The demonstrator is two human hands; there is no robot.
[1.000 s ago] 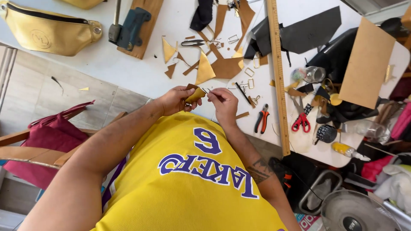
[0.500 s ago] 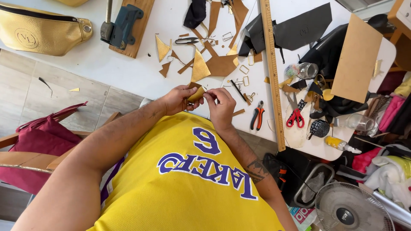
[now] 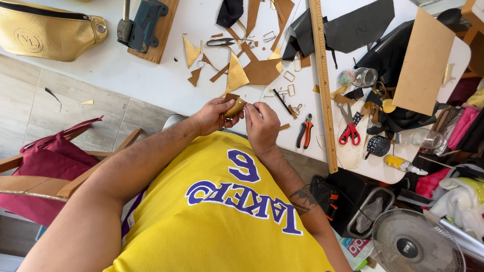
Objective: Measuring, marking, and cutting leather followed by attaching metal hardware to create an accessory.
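Hands now closer together than half a second ago: left hand (image 3: 214,116) pinching small folded gold leather piece (image 3: 235,107) at white table's (image 3: 151,80) edge; right hand (image 3: 261,126) touching it, fingers curled, grip unclear.

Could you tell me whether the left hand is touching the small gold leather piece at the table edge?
Touching. The head view shows the left hand with its fingers closed around the small gold leather piece, no gap between them; the right hand meets it from the other side.

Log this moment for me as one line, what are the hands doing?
left hand: pinches small gold leather piece | right hand: touches same piece | nearby: white table, orange-handled pliers
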